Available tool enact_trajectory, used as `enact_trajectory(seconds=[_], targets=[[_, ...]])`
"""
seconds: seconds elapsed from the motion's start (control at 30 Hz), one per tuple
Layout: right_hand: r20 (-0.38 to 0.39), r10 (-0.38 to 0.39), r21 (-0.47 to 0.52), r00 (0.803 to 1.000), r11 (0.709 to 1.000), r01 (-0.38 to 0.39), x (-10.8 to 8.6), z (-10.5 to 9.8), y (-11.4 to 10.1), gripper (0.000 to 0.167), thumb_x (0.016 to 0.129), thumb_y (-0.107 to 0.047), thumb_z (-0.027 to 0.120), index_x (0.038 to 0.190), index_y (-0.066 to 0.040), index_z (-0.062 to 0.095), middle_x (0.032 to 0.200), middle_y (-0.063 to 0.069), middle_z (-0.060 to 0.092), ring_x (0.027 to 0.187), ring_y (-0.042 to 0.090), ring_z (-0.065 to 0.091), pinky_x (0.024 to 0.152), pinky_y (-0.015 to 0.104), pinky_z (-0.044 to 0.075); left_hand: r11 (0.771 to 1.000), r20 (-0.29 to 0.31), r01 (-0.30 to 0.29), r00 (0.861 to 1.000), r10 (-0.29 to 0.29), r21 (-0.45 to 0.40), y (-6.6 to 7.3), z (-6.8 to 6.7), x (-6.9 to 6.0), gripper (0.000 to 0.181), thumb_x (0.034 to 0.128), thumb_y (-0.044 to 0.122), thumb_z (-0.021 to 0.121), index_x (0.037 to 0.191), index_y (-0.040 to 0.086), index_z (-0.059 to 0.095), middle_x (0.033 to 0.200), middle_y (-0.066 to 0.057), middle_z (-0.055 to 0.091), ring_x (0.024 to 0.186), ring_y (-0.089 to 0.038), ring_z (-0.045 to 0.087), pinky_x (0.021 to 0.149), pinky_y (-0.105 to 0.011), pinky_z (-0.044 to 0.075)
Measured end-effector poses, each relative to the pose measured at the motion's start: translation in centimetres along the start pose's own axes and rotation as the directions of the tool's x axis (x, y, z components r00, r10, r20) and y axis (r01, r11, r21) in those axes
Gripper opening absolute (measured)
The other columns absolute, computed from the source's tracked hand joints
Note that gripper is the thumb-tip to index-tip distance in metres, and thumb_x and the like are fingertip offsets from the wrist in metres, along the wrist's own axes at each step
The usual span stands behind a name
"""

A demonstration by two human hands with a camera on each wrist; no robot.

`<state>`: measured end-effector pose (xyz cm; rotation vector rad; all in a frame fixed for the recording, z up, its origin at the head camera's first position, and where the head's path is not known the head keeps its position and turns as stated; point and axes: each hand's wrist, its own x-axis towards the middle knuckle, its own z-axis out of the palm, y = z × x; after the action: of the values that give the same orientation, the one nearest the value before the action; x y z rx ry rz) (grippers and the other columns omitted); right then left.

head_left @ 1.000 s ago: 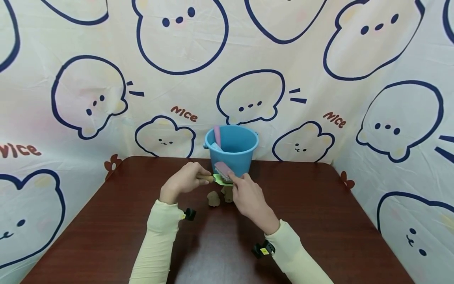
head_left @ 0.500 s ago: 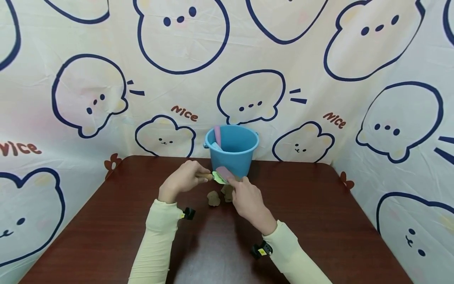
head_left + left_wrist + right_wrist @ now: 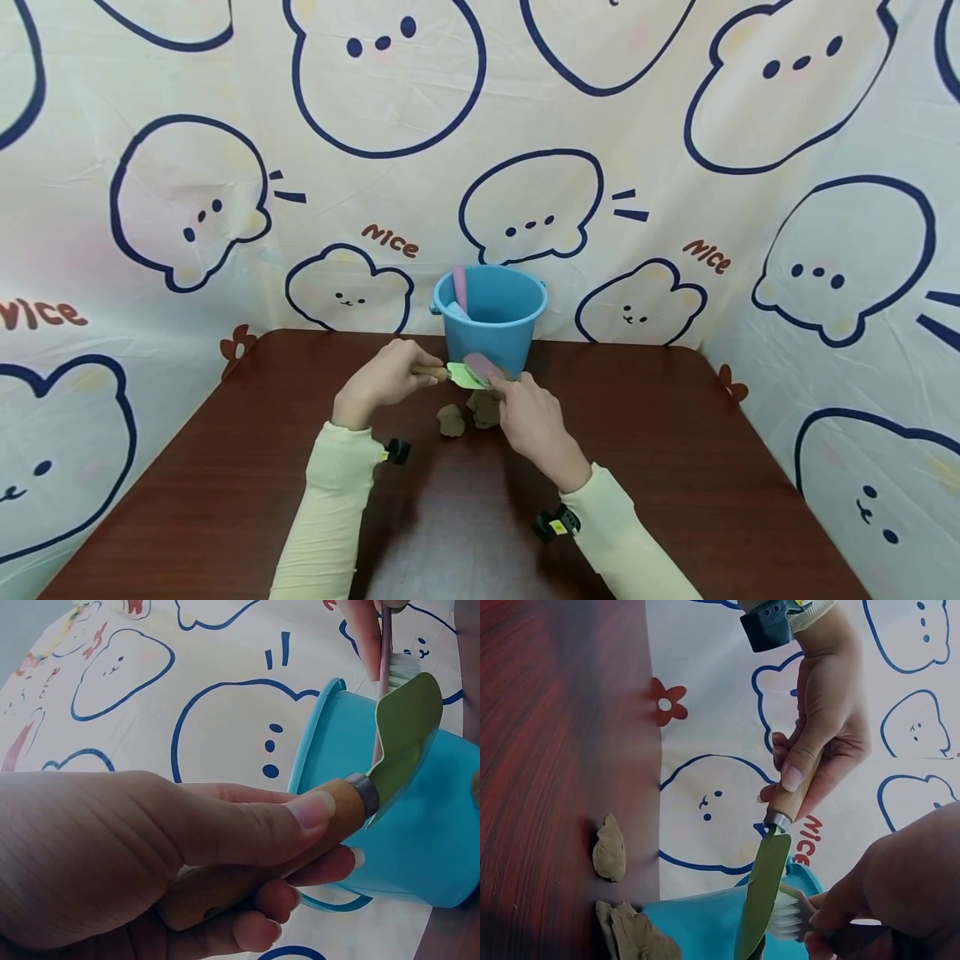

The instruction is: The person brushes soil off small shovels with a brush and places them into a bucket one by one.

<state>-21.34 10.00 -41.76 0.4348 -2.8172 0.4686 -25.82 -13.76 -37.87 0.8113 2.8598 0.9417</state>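
Note:
My left hand (image 3: 384,383) grips the wooden handle (image 3: 330,821) of a small hand trowel with a green blade (image 3: 465,377). The thumb lies along the handle and the fingers curl beneath it. A pink brush (image 3: 483,367) with white bristles (image 3: 786,915) is held in my right hand (image 3: 536,423). In the right wrist view its bristles meet the blade, on the side facing my right hand. Both tools are raised over the table in front of a blue bucket (image 3: 495,342). Two brown clay-like lumps, one smaller (image 3: 452,421) and one larger (image 3: 485,410), lie below them.
The bucket stands at the table's back edge, with a pink handle-like piece (image 3: 460,287) and a light blue piece (image 3: 457,310) inside. A cartoon-print cloth (image 3: 645,108) hangs behind the dark wooden table (image 3: 225,492) and along its sides.
The brush has slid slightly down and to the right over the trowel blade. The blade has tilted, showing more of its green face. The lumps and bucket have stayed put.

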Motion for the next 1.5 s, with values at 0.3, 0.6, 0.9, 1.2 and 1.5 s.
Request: enact_trajectory(seconds=[0.3,0.6,0.9,1.2,1.5], targets=[[0.006,0.012,0.019,1.0,1.0,-0.012,0.1,-0.2,0.4,0.042,0.099,-0.006,0.058,0.138,-0.018,0.065,0.094,0.017,0.061,0.062,0.019,0.047,0.043,0.032,0.04,1.0,-0.008,-0.02,1.0,0.02,-0.003,-0.1,-0.1,-0.1,0.023,0.0921,0.004,0.073,0.114,0.003,0.077,0.108,-0.011,0.077,0.1,-0.023,0.074,0.092,-0.044,0.058],[0.016,0.021,0.025,1.0,0.999,-0.022,0.0,-0.5,0.6,0.042,0.099,-0.006,0.057,0.139,-0.018,0.065,0.094,0.018,0.061,0.062,0.02,0.048,0.044,0.032,0.04,1.0,-0.004,-0.019,1.0,0.019,-0.008,-0.2,-0.2,-0.1,0.022,0.0922,0.004,0.073,0.114,0.003,0.078,0.108,-0.011,0.077,0.099,-0.023,0.074,0.092,-0.045,0.058],[0.021,0.024,0.015,0.999,1.0,-0.024,0.0,-0.5,0.7,0.042,0.099,-0.005,0.059,0.139,-0.018,0.065,0.099,0.02,0.063,0.063,0.021,0.05,0.044,0.033,0.042,1.0,0.006,0.001,1.0,-0.001,-0.006,-0.2,-0.3,-0.3,0.024,0.0916,0.005,0.074,0.115,0.0,0.077,0.107,-0.012,0.077,0.098,-0.023,0.074,0.091,-0.045,0.058],[0.032,0.037,-0.02,0.999,0.999,-0.036,0.3,-0.3,1.5,0.041,0.098,-0.003,0.058,0.136,-0.015,0.067,0.092,0.019,0.062,0.062,0.021,0.049,0.044,0.033,0.042,1.0,-0.002,0.024,1.0,-0.024,-0.003,-0.3,-0.6,-0.6,0.024,0.0907,0.004,0.075,0.114,0.0,0.077,0.106,-0.013,0.077,0.095,-0.024,0.074,0.09,-0.045,0.058],[0.05,0.046,-0.004,0.998,0.999,-0.046,0.8,0.1,2.2,0.041,0.099,-0.003,0.057,0.137,-0.014,0.066,0.09,0.017,0.062,0.064,0.021,0.05,0.044,0.031,0.041,1.0,-0.011,0.027,1.0,-0.027,0.007,-0.4,-0.8,-0.7,0.022,0.0909,0.003,0.074,0.113,0.001,0.077,0.106,-0.012,0.077,0.096,-0.024,0.074,0.091,-0.046,0.058]])
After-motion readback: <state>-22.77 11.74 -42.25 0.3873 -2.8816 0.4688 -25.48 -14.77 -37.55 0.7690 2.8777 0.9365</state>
